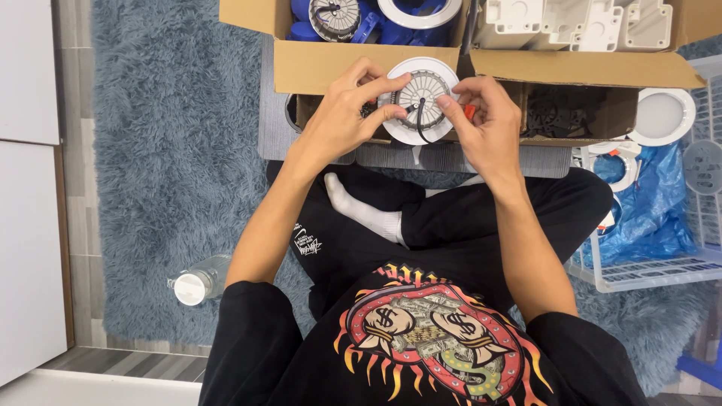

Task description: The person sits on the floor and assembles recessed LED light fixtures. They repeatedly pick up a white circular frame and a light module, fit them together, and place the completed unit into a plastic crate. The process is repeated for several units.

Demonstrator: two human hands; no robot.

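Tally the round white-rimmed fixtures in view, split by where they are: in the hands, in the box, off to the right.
Held between left hand and right hand, finned round fixture: 1
In the cardboard box, white ring fixture: 1
Right of the box, plain white disc fixture: 1
Total: 3

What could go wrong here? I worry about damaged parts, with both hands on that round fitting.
The black wire on the round white fitting is pinched by the right hand; tugging might strain it. The left hand holds the fitting in mid-air, so it might slip into the cardboard box.
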